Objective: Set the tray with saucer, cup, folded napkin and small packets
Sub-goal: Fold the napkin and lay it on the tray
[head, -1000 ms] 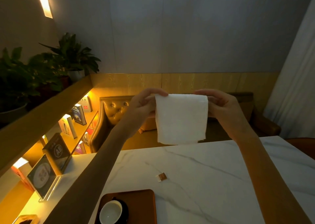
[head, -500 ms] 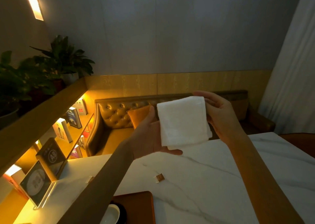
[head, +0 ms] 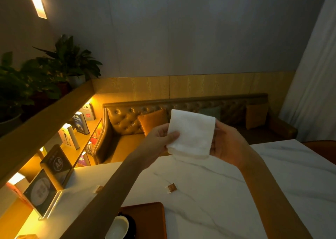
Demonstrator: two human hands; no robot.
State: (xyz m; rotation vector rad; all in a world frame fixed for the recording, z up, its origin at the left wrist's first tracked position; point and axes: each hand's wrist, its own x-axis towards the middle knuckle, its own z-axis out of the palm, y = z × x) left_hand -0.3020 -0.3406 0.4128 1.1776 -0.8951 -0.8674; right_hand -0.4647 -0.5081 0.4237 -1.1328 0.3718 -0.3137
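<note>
I hold a white folded napkin (head: 191,134) in the air above the far part of the marble table (head: 227,193). My left hand (head: 160,140) pinches its left edge with the thumb on top. My right hand (head: 226,144) cups its right side. A brown tray (head: 149,218) lies at the near edge, carrying a white cup (head: 118,228) on a dark saucer (head: 131,226), partly hidden by my left forearm. One small brown packet (head: 171,187) lies on the table, and another packet (head: 98,188) peeks out beside my left arm.
Acrylic sign stands (head: 47,184) sit at the table's left edge by a lit bookshelf (head: 80,128). A tufted leather sofa (head: 127,122) with cushions runs behind the table. Potted plants (head: 67,62) stand on the ledge at upper left, and a white curtain (head: 314,84) hangs on the right.
The napkin went from hanging open between both hands to a narrower fold held lower. My left hand shifted under it, then gripped its left edge. The view tilted down slightly.
</note>
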